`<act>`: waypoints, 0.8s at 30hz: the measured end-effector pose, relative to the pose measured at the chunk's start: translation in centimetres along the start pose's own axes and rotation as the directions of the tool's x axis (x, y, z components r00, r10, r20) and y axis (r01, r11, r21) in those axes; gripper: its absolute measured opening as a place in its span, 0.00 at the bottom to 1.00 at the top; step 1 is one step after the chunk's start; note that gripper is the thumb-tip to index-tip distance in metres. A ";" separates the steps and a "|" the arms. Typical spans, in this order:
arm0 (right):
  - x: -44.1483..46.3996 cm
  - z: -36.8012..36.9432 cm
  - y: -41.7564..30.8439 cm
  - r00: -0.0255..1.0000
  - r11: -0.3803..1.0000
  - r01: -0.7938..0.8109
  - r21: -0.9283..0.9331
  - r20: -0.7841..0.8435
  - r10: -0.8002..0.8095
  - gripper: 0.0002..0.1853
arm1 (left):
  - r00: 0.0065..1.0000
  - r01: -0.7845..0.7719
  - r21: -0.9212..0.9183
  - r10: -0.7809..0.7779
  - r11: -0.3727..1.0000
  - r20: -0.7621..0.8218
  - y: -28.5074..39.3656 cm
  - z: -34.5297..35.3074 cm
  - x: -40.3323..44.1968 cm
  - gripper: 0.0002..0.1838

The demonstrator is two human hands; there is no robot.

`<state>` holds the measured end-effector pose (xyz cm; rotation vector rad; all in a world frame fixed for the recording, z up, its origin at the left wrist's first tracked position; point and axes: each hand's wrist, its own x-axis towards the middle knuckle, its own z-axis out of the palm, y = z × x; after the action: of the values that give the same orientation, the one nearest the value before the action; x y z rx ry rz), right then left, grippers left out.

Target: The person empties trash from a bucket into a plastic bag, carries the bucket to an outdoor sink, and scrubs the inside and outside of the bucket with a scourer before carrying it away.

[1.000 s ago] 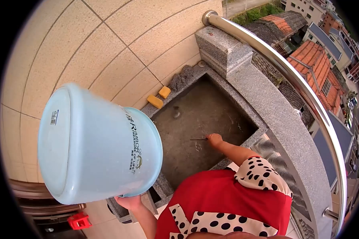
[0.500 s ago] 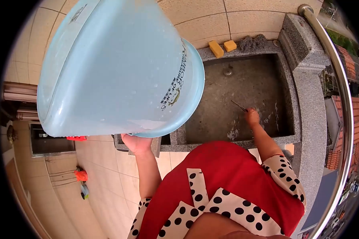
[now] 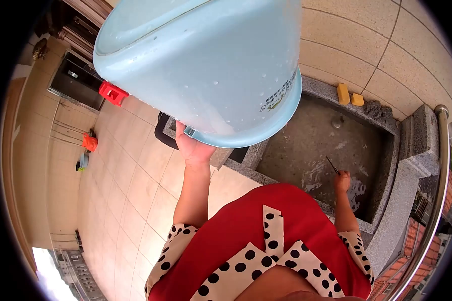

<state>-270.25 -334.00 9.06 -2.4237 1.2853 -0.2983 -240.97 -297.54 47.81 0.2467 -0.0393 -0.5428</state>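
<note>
My left hand grips the rim of a large light-blue bucket, which is tipped on its side with its base to the upper left and its mouth toward the stone sink. Water drops dot the bucket's outside. My right hand is closed on a thin dark stick-like tool over the grey stone sink. Wet, shiny patches show on the sink floor near that hand. A round drain lies toward the sink's far side.
Two yellow sponges and a dark grey scrubber heap sit on the sink's far ledge. A metal railing curves at the right. Red plastic object and orange object stand at the left.
The view has turned toward the left, showing more tiled floor. The bucket has risen toward the top of the view, still in my left hand. My right hand still holds the thin tool over the sink.
</note>
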 end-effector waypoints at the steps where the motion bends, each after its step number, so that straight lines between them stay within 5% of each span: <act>1: 0.0 -0.5 -0.4 1.000 1.000 0.015 -0.004 -0.005 -0.015 0.08 | 1.000 -0.028 -0.008 0.028 1.000 0.002 1.2 -0.3 -0.4 0.26; 7: -1.2 -3.8 -6.1 0.990 0.987 0.143 -0.073 -0.008 -0.144 0.10 | 0.970 -0.244 -0.023 0.244 0.970 0.016 9.8 -3.3 -4.6 0.29; 12: -1.3 -2.7 -13.2 0.910 0.916 0.401 0.001 -0.116 -0.398 0.10 | 0.893 -0.449 -0.080 0.449 0.890 -0.023 19.3 -6.9 -11.9 0.28; 16: -3.3 -3.7 -23.3 0.820 0.809 0.572 0.134 -0.139 -0.556 0.11 | 0.667 -0.699 0.115 0.702 0.706 -0.250 26.3 -10.2 -19.4 0.29; 24: -7.0 -1.6 -40.9 0.666 0.594 0.724 0.351 -0.129 -0.735 0.11 | 0.279 -0.846 0.277 0.819 0.457 -0.501 33.9 -21.6 -35.8 0.31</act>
<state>-244.18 -307.70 27.82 -2.4521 0.0881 -0.6554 -252.29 -246.24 36.08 0.3012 0.4392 0.6594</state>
